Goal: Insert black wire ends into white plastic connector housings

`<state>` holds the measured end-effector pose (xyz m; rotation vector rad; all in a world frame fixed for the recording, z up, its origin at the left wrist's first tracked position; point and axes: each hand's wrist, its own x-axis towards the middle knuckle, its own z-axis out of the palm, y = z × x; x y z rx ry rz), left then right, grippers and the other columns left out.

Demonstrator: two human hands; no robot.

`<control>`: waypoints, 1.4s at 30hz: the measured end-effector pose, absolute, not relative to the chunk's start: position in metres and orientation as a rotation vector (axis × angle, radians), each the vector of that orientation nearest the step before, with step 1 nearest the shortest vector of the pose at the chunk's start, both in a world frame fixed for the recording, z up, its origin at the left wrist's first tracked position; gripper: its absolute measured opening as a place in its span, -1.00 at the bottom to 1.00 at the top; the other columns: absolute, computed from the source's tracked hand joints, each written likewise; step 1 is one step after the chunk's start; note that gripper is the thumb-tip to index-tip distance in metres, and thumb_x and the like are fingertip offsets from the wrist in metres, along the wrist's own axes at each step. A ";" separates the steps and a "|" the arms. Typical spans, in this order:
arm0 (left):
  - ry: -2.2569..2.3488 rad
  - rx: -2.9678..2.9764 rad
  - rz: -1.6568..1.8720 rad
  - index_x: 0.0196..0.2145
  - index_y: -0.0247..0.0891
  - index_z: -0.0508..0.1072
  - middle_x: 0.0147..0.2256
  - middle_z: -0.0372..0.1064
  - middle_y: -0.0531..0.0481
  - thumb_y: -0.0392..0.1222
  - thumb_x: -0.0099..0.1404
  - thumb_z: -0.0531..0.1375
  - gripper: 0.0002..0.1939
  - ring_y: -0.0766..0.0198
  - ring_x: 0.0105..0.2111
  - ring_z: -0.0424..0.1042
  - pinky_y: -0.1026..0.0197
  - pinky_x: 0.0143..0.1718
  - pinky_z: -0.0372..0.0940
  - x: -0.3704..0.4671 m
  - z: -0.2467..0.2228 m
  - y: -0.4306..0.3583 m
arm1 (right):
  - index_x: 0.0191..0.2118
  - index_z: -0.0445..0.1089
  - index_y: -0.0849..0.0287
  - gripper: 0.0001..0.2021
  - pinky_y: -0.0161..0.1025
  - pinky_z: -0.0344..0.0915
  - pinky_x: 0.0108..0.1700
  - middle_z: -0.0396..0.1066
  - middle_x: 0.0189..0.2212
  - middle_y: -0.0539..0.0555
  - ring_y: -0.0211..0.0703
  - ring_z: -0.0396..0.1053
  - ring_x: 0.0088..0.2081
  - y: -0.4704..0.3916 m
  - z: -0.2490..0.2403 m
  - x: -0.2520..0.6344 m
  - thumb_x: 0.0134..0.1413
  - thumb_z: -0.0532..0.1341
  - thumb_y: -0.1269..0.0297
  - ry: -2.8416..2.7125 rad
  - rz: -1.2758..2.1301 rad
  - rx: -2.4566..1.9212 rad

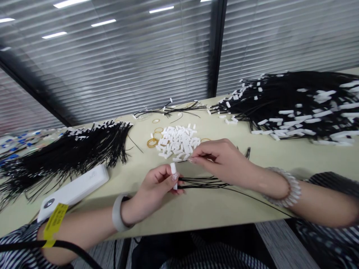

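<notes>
My left hand [158, 183] pinches a white connector [174, 173] upright between thumb and fingers. Several black wires [202, 183] run from the connector to the right, passing below my right hand. My right hand [221, 160] is closed, thumb and forefinger pressed together on the end of a thin black wire, a little above and to the right of the connector. Just beyond both hands lies a heap of small white connector pieces [179, 140] on the pale table [179, 213].
Bundled black wires [75, 149] lie at left beside a white power bank [75, 190]. A larger pile of black wires with white connectors [303, 104] fills the right. Rubber bands [152, 142] sit left of the heap. A window with blinds [140, 56] stands behind the table.
</notes>
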<state>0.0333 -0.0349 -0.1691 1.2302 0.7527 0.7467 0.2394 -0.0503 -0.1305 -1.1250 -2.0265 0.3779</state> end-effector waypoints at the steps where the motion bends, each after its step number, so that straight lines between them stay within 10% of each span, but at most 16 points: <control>1: 0.753 1.234 0.749 -0.40 -0.34 0.39 -0.48 0.40 0.05 -0.09 0.13 0.25 -0.77 0.39 -0.51 0.43 0.32 -0.43 0.29 0.033 -0.169 -0.035 | -0.41 0.42 0.20 -0.89 -0.45 0.10 -0.46 0.37 -0.56 -0.10 -0.46 0.22 -0.54 -0.050 -0.131 0.239 0.04 0.15 0.40 -2.036 0.361 -1.114; 22: 0.674 1.197 0.690 -0.45 -0.35 0.40 -0.52 0.37 0.06 -0.16 0.12 0.26 -0.82 0.39 -0.51 0.41 0.32 -0.42 0.34 0.035 -0.165 -0.038 | -0.45 0.39 0.22 -0.83 -0.28 0.10 -0.48 0.39 -0.49 0.01 -0.25 0.15 -0.47 -0.048 -0.139 0.243 0.06 0.09 0.49 -2.203 -0.856 -0.688; 42: 0.629 1.311 0.531 -0.49 -0.36 0.33 -0.55 0.29 0.08 -0.11 0.15 0.22 -0.76 0.42 -0.53 0.35 0.32 -0.44 0.33 0.034 -0.161 -0.038 | -0.51 0.28 0.19 -0.84 -0.28 -0.03 -0.49 0.29 -0.57 -0.06 -0.30 0.04 -0.50 -0.043 -0.152 0.232 0.07 0.11 0.46 -2.214 -0.776 -0.597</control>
